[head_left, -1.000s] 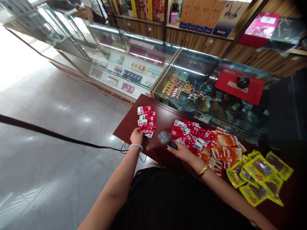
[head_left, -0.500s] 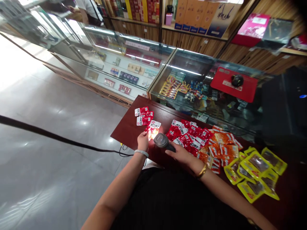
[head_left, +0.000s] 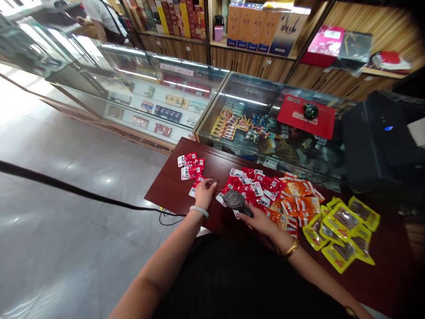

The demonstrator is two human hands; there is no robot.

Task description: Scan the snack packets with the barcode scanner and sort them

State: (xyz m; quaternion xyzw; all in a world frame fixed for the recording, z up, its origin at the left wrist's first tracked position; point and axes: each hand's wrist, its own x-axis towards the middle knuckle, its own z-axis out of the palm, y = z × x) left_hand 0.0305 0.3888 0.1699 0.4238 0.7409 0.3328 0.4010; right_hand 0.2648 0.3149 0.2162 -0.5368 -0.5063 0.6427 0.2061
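My left hand [head_left: 205, 194] is over the brown table, its fingers loosely bent and apart with nothing between them. Partly beneath it lies a red-and-white snack packet [head_left: 194, 189], and a few more red packets [head_left: 191, 166] lie just beyond. In my right hand [head_left: 259, 220] is a dark handheld barcode scanner [head_left: 234, 199], its head over the edge of a larger pile of red-and-white packets [head_left: 249, 191]. No light from the scanner shows on a packet.
Orange packets [head_left: 300, 204] and yellow packets [head_left: 345, 221] lie to the right on the brown table [head_left: 166, 181]. Behind it stands a glass display counter [head_left: 259, 84] with a red mat [head_left: 292, 122] and a black mouse [head_left: 310, 111]. A person [head_left: 102, 22] is at the far left.
My left hand has let go of the red packet, which now lies below the first few, and moved slightly right. The scanner has shifted right toward the pile; its light on the packet is gone.
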